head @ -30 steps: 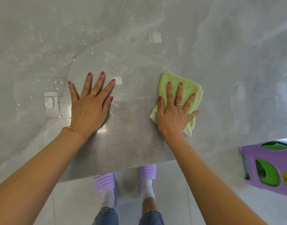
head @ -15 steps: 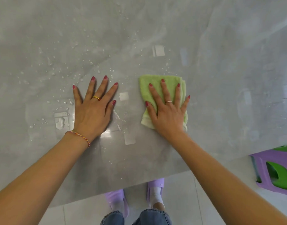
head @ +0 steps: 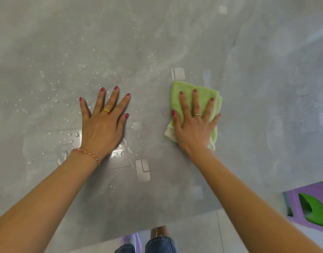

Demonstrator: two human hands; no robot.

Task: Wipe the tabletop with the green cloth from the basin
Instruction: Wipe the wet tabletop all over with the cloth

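Note:
The green cloth (head: 203,94) lies folded on the glossy grey tabletop (head: 257,106), right of centre. My right hand (head: 191,132) presses flat on top of it with the fingers spread, covering its lower middle. My left hand (head: 100,130) rests flat on the bare tabletop to the left, fingers apart, holding nothing. Water droplets (head: 56,94) and small puddles dot the surface around and beyond my left hand. The basin is not in view.
The table's front edge (head: 157,229) runs diagonally across the bottom, with pale floor tiles (head: 197,232) below it. A purple and green plastic object (head: 310,207) stands on the floor at the lower right. My legs in jeans (head: 160,243) stand at the edge.
My right hand slid the cloth left towards my left hand, then back to the right a little. My left hand stayed planted, and my view shifted forward over the table.

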